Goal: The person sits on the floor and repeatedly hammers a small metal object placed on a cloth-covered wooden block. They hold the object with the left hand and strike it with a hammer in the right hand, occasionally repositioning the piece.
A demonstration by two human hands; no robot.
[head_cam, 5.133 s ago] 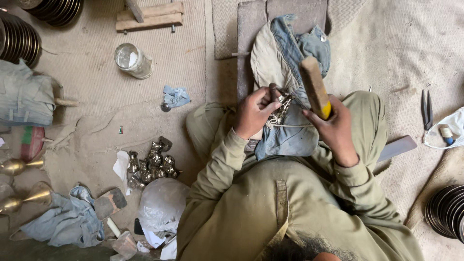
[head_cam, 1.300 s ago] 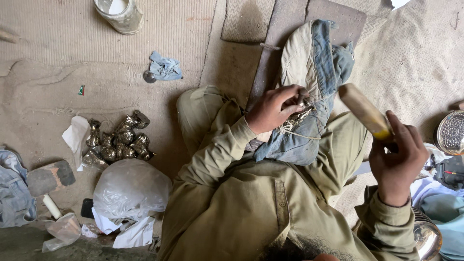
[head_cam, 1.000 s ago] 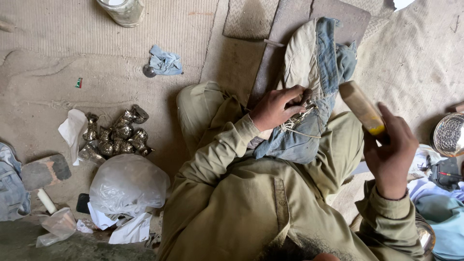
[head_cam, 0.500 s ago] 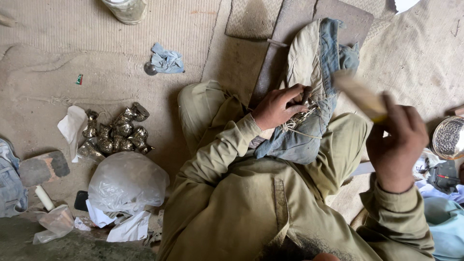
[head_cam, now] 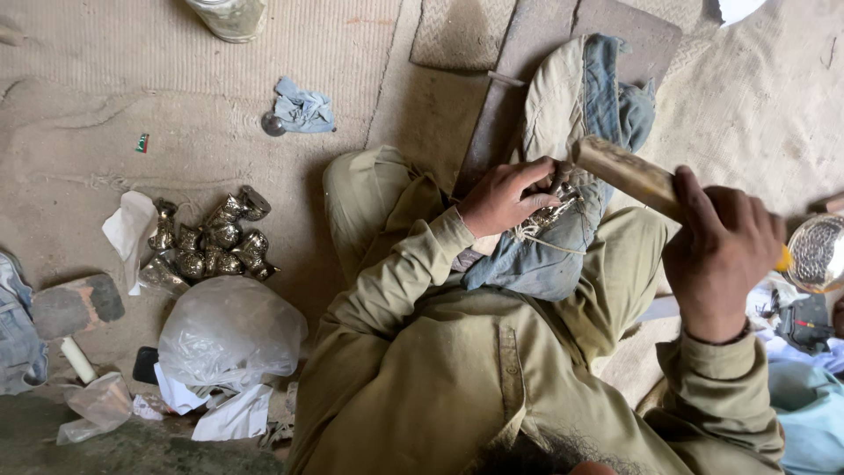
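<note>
I sit cross-legged on a mat. My left hand [head_cam: 508, 195] pinches a small silvery metal piece [head_cam: 552, 209] against a blue and cream cloth pad [head_cam: 571, 123] resting on my knee. My right hand [head_cam: 719, 255] grips the handle of a wooden mallet [head_cam: 626, 172], whose head hovers just right of the metal piece, close above it. A thin cord trails from the piece across the cloth.
A heap of several small dark metal cups [head_cam: 211, 239] lies on the floor to my left, beside white paper and a plastic bag [head_cam: 230, 332]. A blue rag [head_cam: 302, 109] and a jar [head_cam: 230, 16] lie farther off. A shiny perforated metal dish [head_cam: 818, 252] sits at the right.
My right hand has swung the mallet from out at the right down and in toward the metal piece. My left hand has stayed on the piece. The view has shifted slightly.
</note>
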